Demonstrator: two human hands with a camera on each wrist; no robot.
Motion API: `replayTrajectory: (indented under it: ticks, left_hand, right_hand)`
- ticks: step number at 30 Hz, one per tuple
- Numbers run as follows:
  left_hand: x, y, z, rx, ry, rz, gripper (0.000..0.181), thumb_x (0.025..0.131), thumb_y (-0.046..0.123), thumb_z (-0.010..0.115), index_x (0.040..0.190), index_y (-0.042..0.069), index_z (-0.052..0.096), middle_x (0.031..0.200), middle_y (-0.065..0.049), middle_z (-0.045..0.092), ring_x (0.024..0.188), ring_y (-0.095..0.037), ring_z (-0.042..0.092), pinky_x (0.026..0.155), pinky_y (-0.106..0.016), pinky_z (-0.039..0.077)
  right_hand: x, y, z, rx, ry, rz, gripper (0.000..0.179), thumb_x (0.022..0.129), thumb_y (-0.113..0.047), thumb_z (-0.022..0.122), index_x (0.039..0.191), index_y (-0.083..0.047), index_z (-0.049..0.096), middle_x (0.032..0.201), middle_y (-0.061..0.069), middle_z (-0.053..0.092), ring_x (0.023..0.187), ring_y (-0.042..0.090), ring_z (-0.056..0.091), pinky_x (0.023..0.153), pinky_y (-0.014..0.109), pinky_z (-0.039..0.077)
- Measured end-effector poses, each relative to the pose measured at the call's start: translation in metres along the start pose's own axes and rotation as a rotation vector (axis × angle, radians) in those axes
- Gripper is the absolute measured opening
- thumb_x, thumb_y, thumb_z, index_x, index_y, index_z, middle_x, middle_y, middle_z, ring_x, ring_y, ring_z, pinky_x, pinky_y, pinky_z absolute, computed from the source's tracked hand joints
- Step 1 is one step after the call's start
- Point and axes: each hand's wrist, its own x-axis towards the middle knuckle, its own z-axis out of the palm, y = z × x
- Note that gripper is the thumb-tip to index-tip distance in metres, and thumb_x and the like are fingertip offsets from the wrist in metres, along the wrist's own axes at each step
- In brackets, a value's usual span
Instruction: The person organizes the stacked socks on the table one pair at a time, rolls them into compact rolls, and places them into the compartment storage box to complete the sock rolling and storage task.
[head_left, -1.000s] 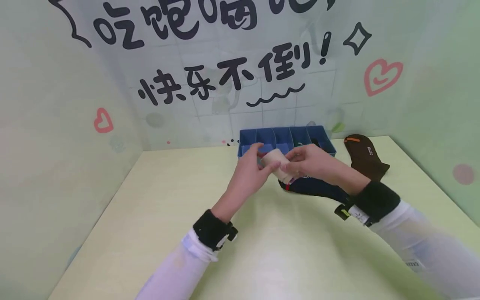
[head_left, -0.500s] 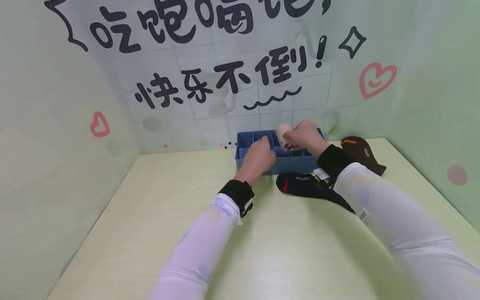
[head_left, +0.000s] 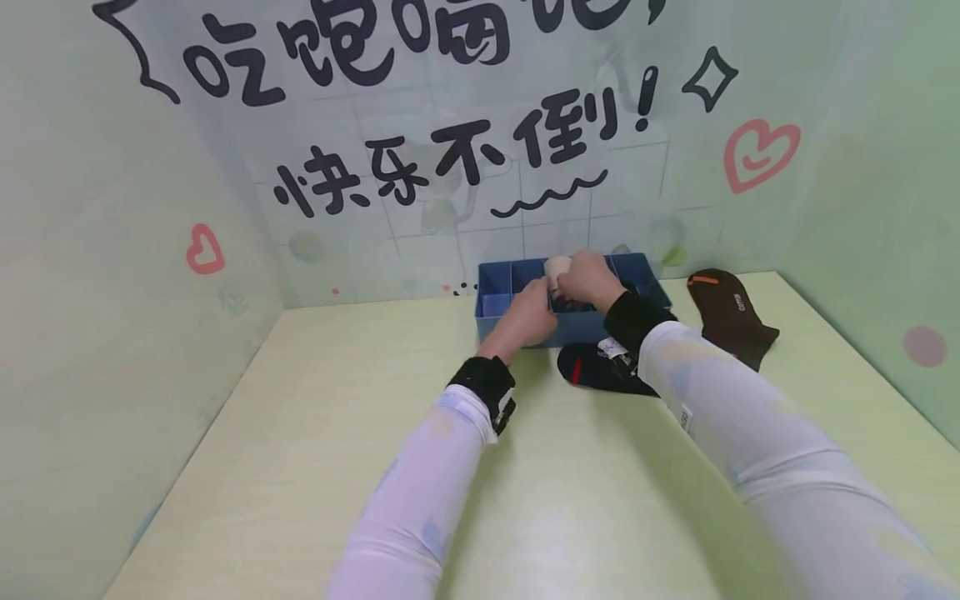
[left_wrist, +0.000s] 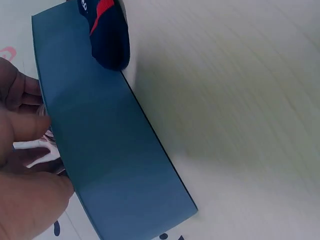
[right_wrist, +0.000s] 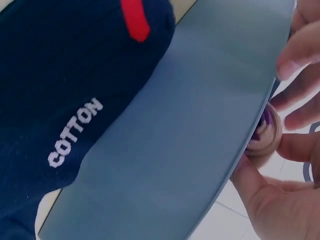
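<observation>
A rolled cream sock (head_left: 557, 268), its end marked purple in the right wrist view (right_wrist: 264, 131), stands in a middle compartment of the blue divided box (head_left: 493, 325). My right hand (head_left: 588, 279) pinches the roll between thumb and fingers. Beside it, my left hand (head_left: 527, 315) is at the front rim, its fingertips reaching over the edge near the roll; whether they grip the rim or a divider is hidden. Below the box front lies a navy sock (head_left: 596, 371) with a red stripe and "COTTON" lettering, partly under my right wrist.
A brown sock (head_left: 731, 315) with an orange stripe lies flat to the right of the box. Behind the box rises a wall (head_left: 442, 237) with black lettering. Something dark sits in a right-hand compartment, mostly hidden. The pale table (head_left: 360, 433) extends in front.
Both hands were holding the rolled sock above the navy sock. My right hand then carried it over the box and lowered it into a compartment, while my left hand moved to the box rim.
</observation>
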Motion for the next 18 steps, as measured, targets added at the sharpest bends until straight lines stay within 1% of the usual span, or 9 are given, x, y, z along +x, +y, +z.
replayTrajectory:
  ticks: [2, 4, 7, 9, 12, 14, 16, 18]
  left_hand:
    - [-0.001, 0.000, 0.001, 0.040, -0.014, 0.007, 0.066, 0.105, 0.005, 0.050, 0.167, 0.005, 0.027, 0.172, -0.016, 0.033, 0.156, -0.035, 0.042, 0.127, -0.043, 0.037]
    - [-0.003, 0.001, 0.002, 0.090, -0.023, 0.000, 0.064, 0.107, 0.007, 0.050, 0.168, 0.006, 0.028, 0.175, -0.012, 0.028, 0.156, -0.036, 0.041, 0.128, -0.043, 0.037]
    - [-0.004, 0.003, 0.004, 0.175, -0.032, 0.002, 0.060, 0.108, 0.009, 0.049, 0.166, 0.006, 0.034, 0.177, -0.008, 0.025, 0.157, -0.034, 0.040, 0.130, -0.043, 0.032]
    - [-0.004, 0.003, 0.006, 0.222, -0.041, 0.009, 0.059, 0.108, 0.010, 0.051, 0.165, 0.005, 0.036, 0.178, -0.007, 0.025, 0.158, -0.032, 0.040, 0.131, -0.042, 0.031]
    - [-0.004, 0.004, 0.007, 0.272, -0.049, 0.024, 0.060, 0.107, 0.011, 0.053, 0.165, 0.006, 0.037, 0.178, -0.009, 0.025, 0.161, -0.032, 0.035, 0.133, -0.042, 0.026]
    - [-0.005, 0.003, 0.008, 0.289, -0.047, 0.015, 0.063, 0.107, 0.013, 0.055, 0.166, 0.007, 0.034, 0.179, -0.009, 0.022, 0.163, -0.035, 0.031, 0.134, -0.044, 0.025]
    - [-0.006, 0.003, 0.008, 0.302, -0.048, 0.006, 0.063, 0.108, 0.014, 0.054, 0.167, 0.007, 0.032, 0.179, -0.009, 0.020, 0.163, -0.036, 0.028, 0.134, -0.047, 0.025]
    - [-0.007, 0.004, 0.009, 0.309, -0.052, 0.002, 0.063, 0.108, 0.014, 0.053, 0.167, 0.008, 0.031, 0.180, -0.009, 0.018, 0.163, -0.038, 0.028, 0.133, -0.049, 0.026]
  right_hand:
    - [0.003, 0.000, 0.003, -0.041, -0.015, -0.010, 0.027, 0.103, -0.014, 0.045, 0.097, 0.007, 0.062, 0.086, 0.013, 0.053, 0.071, 0.024, 0.052, 0.068, 0.033, 0.042]
    - [0.006, 0.000, 0.007, -0.060, -0.015, -0.014, 0.028, 0.104, -0.015, 0.047, 0.094, 0.006, 0.063, 0.088, 0.014, 0.054, 0.073, 0.026, 0.053, 0.070, 0.034, 0.043]
    - [0.009, 0.000, 0.014, -0.146, 0.018, -0.038, 0.033, 0.107, -0.020, 0.051, 0.093, 0.006, 0.066, 0.089, 0.018, 0.061, 0.079, 0.032, 0.063, 0.074, 0.039, 0.051]
    - [0.011, 0.001, 0.019, -0.208, 0.034, -0.066, 0.033, 0.108, -0.019, 0.053, 0.095, 0.007, 0.069, 0.094, 0.023, 0.067, 0.085, 0.038, 0.070, 0.079, 0.045, 0.057]
    - [0.014, 0.001, 0.022, -0.258, 0.046, -0.104, 0.029, 0.107, -0.013, 0.053, 0.097, 0.007, 0.071, 0.100, 0.027, 0.071, 0.091, 0.041, 0.072, 0.082, 0.048, 0.058]
    - [0.016, 0.000, 0.021, -0.262, 0.016, -0.110, 0.028, 0.107, -0.010, 0.050, 0.096, 0.006, 0.071, 0.100, 0.027, 0.071, 0.090, 0.040, 0.072, 0.081, 0.047, 0.056]
    - [0.019, 0.000, 0.019, -0.273, -0.025, -0.116, 0.028, 0.108, -0.010, 0.049, 0.096, 0.004, 0.070, 0.097, 0.023, 0.070, 0.085, 0.035, 0.068, 0.079, 0.044, 0.053]
    - [0.021, 0.001, 0.017, -0.307, -0.083, -0.135, 0.029, 0.109, -0.010, 0.048, 0.097, 0.003, 0.071, 0.091, 0.019, 0.068, 0.080, 0.030, 0.065, 0.078, 0.041, 0.051]
